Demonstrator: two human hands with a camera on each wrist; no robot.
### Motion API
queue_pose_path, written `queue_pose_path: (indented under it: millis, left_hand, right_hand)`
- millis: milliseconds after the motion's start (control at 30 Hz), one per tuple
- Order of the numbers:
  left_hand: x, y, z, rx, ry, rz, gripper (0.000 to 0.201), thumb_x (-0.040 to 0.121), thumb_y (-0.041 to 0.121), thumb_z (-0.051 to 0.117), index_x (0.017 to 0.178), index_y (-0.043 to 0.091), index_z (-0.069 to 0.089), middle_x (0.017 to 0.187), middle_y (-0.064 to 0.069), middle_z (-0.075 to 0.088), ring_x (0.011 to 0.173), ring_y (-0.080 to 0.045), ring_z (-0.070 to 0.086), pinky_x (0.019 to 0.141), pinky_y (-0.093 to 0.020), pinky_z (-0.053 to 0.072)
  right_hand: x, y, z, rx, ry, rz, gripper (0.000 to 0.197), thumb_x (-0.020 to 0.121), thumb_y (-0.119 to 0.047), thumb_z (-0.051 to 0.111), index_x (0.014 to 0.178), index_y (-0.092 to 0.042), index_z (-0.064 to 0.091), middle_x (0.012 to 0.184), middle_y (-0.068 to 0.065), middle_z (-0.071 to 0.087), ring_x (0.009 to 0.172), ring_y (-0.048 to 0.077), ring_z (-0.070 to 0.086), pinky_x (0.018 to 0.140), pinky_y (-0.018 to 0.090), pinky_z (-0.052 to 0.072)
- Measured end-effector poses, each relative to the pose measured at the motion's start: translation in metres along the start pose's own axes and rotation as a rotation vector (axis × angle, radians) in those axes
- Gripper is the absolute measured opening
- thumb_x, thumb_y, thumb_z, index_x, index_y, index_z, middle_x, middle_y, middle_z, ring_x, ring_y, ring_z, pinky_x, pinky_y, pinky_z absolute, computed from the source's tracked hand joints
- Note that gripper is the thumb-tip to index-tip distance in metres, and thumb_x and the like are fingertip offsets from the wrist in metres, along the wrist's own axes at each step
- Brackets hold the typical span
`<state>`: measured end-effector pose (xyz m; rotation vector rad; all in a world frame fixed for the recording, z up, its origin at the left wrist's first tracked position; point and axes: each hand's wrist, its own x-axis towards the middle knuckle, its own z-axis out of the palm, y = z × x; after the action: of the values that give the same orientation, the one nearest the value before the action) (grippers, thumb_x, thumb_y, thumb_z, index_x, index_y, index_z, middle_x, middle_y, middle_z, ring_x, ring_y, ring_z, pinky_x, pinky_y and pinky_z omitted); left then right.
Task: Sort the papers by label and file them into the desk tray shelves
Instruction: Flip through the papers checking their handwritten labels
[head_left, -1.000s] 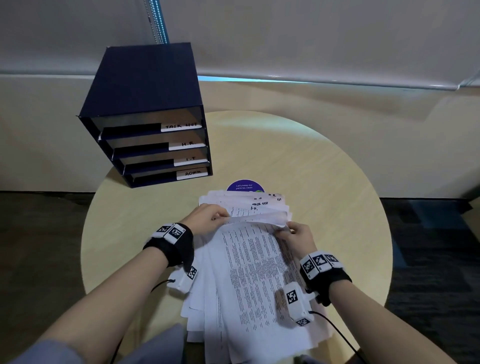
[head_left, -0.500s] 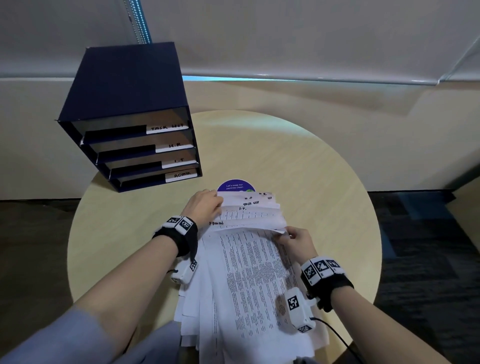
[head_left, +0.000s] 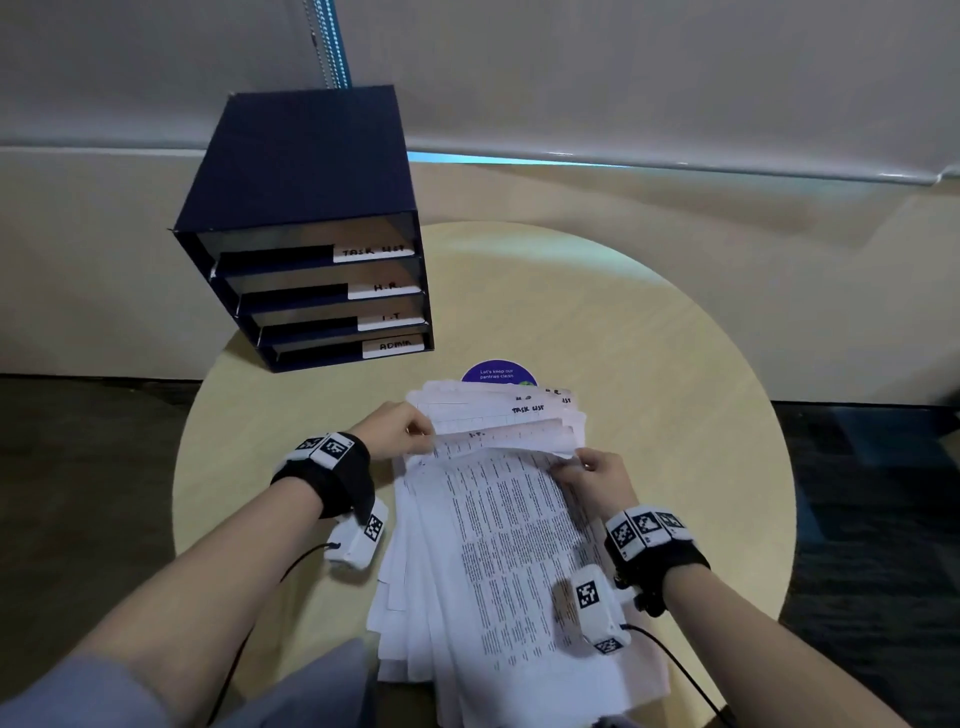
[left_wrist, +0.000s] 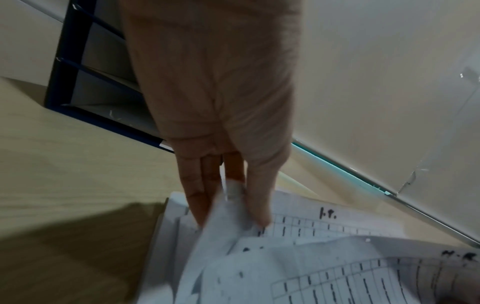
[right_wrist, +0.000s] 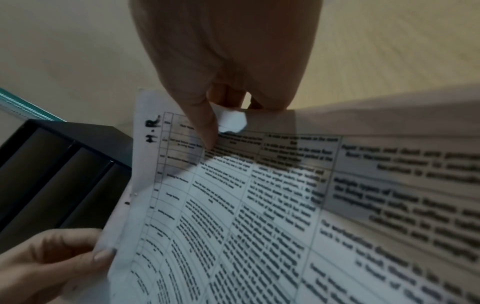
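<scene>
A loose stack of printed papers (head_left: 498, 597) lies on the round table, with hand-lettered sheets fanned out at its far end (head_left: 498, 415). The top sheet (right_wrist: 233, 216) is marked "H.R." at its corner. My left hand (head_left: 402, 431) pinches that sheet's far left corner (left_wrist: 231, 197). My right hand (head_left: 587, 467) pinches the far right corner (right_wrist: 228, 119) between thumb and fingers, so the sheet's far edge is raised off the pile. The dark blue desk tray (head_left: 306, 234) stands at the back left; its shelf labels read TASK LIST, H.R., I.T. and ADMIN from top to bottom.
A purple round sticker (head_left: 498, 371) shows on the wooden table (head_left: 649, 389) just beyond the papers. A beige wall and ledge run behind the table. Dark carpet lies on both sides. Cables trail from the cameras worn on both wrists.
The head view swung left and back again. My left hand reached forward over the fanned sheets, then came back to the top sheet's left corner; my right hand kept its hold.
</scene>
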<state>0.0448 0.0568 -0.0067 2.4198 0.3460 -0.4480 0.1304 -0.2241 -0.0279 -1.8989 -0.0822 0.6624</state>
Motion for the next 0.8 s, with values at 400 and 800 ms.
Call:
queue_pose_path:
  millis: [400, 800]
  left_hand:
    - [0.024, 0.016, 0.02, 0.329, 0.28, -0.023, 0.013, 0.086, 0.026, 0.062, 0.093, 0.016, 0.059, 0.093, 0.0, 0.055, 0.094, -0.024, 0.052, 0.078, -0.032, 0.039]
    - [0.003, 0.02, 0.01, -0.04, 0.108, 0.13, 0.013, 0.09, 0.012, 0.062, 0.093, 0.014, 0.074, 0.088, 0.008, 0.067, 0.08, -0.002, 0.058, 0.076, -0.012, 0.04]
  right_hand:
    - [-0.005, 0.01, -0.01, 0.0, 0.021, 0.004, 0.019, 0.077, -0.003, 0.066, 0.069, -0.019, 0.068, 0.057, -0.004, 0.066, 0.062, 0.02, 0.06, 0.053, 0.022, 0.044]
    - [0.003, 0.0, -0.005, -0.041, 0.067, -0.036, 0.029, 0.072, -0.001, 0.069, 0.066, -0.03, 0.066, 0.112, 0.005, 0.061, 0.101, 0.027, 0.059, 0.089, 0.041, 0.05]
